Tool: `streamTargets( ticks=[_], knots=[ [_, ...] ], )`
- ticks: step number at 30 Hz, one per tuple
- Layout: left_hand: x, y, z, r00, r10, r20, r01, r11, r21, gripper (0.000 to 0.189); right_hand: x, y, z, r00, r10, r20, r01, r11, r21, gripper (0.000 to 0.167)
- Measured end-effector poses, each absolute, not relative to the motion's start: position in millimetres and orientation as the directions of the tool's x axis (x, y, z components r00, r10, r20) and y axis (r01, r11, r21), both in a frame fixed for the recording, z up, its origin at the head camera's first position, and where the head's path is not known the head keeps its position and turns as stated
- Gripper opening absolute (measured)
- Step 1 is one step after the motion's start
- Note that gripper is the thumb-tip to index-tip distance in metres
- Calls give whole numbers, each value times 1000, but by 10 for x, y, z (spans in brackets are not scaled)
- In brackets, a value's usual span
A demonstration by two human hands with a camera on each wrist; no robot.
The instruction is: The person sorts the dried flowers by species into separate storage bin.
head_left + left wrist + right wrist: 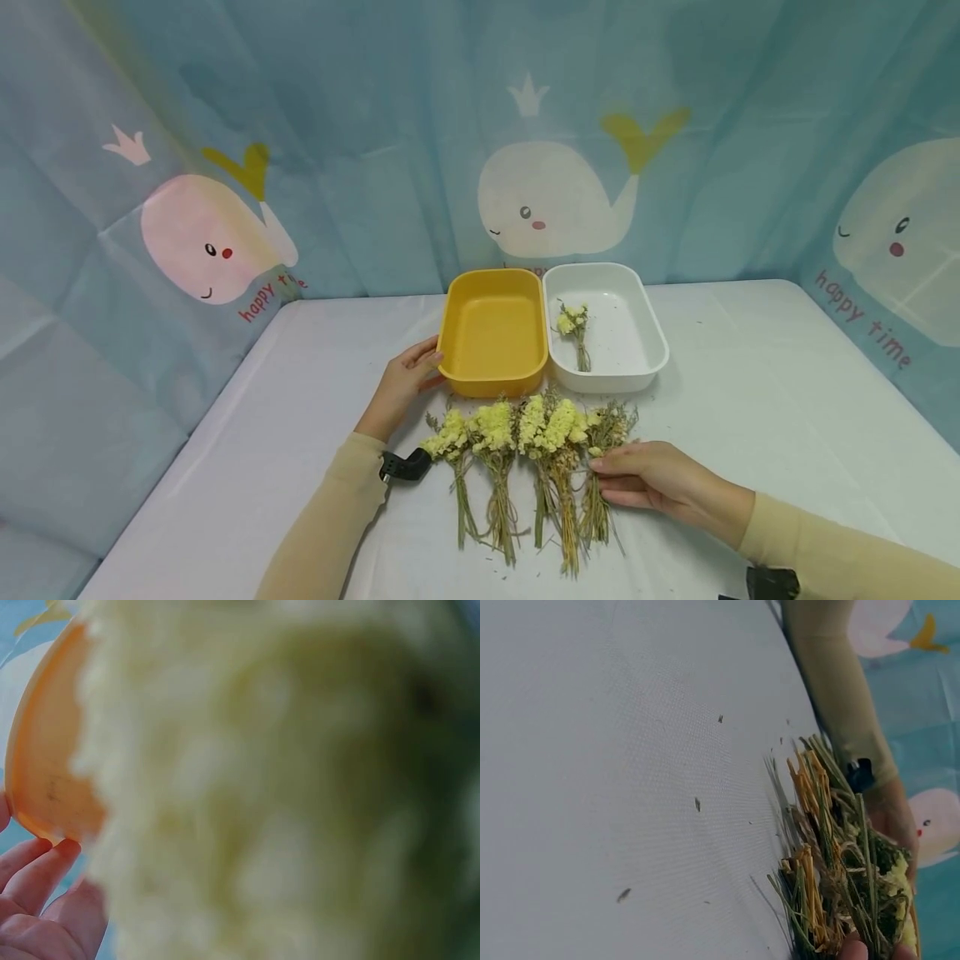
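Observation:
My left hand [401, 383] is at the left side of a yellow plastic tray [495, 387], its fingertips touching the outer wall; the left wrist view shows fingers [37, 874] against that wall. A row of dried flower bunches with pale yellow heads lies in front of the trays, among them the leftmost bunch [452, 442] and one beside it [495, 429]. With thumb and fingers, my right hand [663, 483] pinches the rightmost dried flower bunch [611, 425] near its stems. Blurred yellow blossoms [247, 780] hide most of the left wrist view.
A white tray [626, 333] stands right against the yellow one, with a small dried flower bunch [573, 325] inside at its left. Bits of dried plant lie on the white tablecloth [660, 765]. A blue whale-print curtain [375, 167] hangs behind.

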State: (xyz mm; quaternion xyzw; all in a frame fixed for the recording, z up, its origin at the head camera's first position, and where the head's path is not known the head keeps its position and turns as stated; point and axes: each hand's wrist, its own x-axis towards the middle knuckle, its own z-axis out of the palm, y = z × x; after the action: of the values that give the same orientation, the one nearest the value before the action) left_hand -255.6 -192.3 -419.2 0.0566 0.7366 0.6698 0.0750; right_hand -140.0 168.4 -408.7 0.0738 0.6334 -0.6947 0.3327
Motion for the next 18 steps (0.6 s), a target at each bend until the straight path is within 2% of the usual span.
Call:
streamTargets(
  ticks=[4,10,12,18],
  knots=[
    [-2556,-1925,-4203,-982,183,-41,-24,98,995,52,-1396,1686,-4084,-771,-373,-517,549,25,-836,7],
    [-2570,-1918,-4211,-985,168,-46,-30,101,994,52,-1364,1737,-4058,-782,-371,-501,533,21,-846,13],
    [-2570,-1918,-4205,-984,170,-46,-29,102,994,54,-1350,1763,-4052,-785,-371,-496,525,26,-851,17],
    [-2569,-1920,-4201,-983,174,-50,-34,98,995,54,-1283,1832,-4045,-803,-346,-485,493,72,-867,47]
  ],
)
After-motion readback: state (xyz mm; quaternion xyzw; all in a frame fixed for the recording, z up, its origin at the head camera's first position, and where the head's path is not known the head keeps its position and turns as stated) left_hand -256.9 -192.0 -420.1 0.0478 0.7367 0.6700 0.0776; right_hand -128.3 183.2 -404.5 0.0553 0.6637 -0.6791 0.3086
